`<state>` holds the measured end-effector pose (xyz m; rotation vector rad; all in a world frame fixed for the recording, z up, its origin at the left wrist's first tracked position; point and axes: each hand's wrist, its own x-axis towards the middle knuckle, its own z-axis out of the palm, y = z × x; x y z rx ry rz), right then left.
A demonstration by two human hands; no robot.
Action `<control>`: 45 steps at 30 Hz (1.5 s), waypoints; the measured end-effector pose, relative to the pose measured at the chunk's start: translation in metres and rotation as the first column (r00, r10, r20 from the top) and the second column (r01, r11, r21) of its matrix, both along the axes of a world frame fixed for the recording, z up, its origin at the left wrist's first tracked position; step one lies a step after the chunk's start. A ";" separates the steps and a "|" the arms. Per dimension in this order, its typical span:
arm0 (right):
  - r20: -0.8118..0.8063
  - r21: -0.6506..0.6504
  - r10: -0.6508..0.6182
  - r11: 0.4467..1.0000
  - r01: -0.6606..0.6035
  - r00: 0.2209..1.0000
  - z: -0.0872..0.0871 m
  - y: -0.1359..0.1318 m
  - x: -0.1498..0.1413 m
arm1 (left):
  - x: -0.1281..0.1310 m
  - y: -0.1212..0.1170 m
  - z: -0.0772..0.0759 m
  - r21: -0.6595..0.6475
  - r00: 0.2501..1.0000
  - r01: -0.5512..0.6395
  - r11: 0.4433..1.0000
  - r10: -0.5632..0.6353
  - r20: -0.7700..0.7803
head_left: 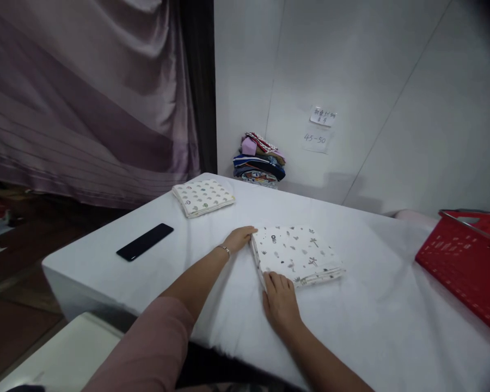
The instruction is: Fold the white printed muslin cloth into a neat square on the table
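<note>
A folded white cloth (296, 251) printed with small plants and animals lies flat on the white-covered table, its layers showing along the near edge. My left hand (240, 238), a bracelet on its wrist, is closed at the cloth's far left corner. At the near left corner, my right hand (281, 302) lays its fingers over the top, with the thumb against the side edge. Further back on the left sits a second folded cloth (204, 197), white with small printed motifs; neither hand touches it.
A black phone (145, 242) lies on the table's left part. On the right stands a red plastic basket (467, 256) with a metal handle. Behind the table, a pile of folded fabrics (259, 160) rises against the wall. A pale stool or bench top (71, 354) is at lower left.
</note>
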<state>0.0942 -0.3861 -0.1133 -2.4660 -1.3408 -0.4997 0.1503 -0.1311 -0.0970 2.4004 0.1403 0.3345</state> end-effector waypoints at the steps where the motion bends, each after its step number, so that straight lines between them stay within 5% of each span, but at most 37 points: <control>1: 0.000 -0.002 0.001 1.000 -0.001 1.000 0.000 0.000 0.000 | 0.000 0.000 -0.003 0.002 1.000 -0.008 1.000 0.008 0.010; 8: -0.013 -0.010 -0.005 1.000 0.005 1.000 0.003 0.001 -0.001 | 0.005 -0.004 -0.021 -0.013 0.994 -0.095 0.995 0.096 0.047; 14: -0.006 -0.002 0.006 1.000 -0.006 1.000 0.003 0.001 -0.001 | 0.007 -0.004 -0.014 -0.006 0.994 -0.101 0.995 0.101 0.028; 19: -0.020 -0.034 -0.014 0.999 0.013 1.000 0.004 0.002 -0.001 | -0.010 -0.015 0.003 0.061 0.998 0.000 0.998 -0.004 0.065; 23: -0.034 -0.046 -0.022 0.999 0.020 0.999 0.009 0.003 -0.002 | -0.023 -0.024 0.006 0.233 0.984 0.148 0.961 -0.168 0.065; 28: -0.047 -0.047 -0.036 0.998 0.034 0.998 0.016 0.004 -0.004 | -0.021 -0.024 -0.002 0.362 0.982 0.137 0.922 -0.173 0.071; 35: -0.054 -0.024 -0.051 0.998 0.050 0.997 0.016 0.002 -0.006 | -0.014 -0.025 -0.020 0.257 0.973 0.057 0.965 -0.112 0.203; 41: -0.050 -0.032 -0.043 0.999 0.041 0.998 0.016 0.003 -0.005 | -0.021 -0.044 0.007 0.215 0.992 0.052 0.975 -0.076 0.105; 45: -0.083 -0.010 -0.027 1.000 0.026 0.996 0.017 0.002 -0.006 | -0.036 -0.076 0.015 0.273 0.979 0.145 0.951 -0.178 0.103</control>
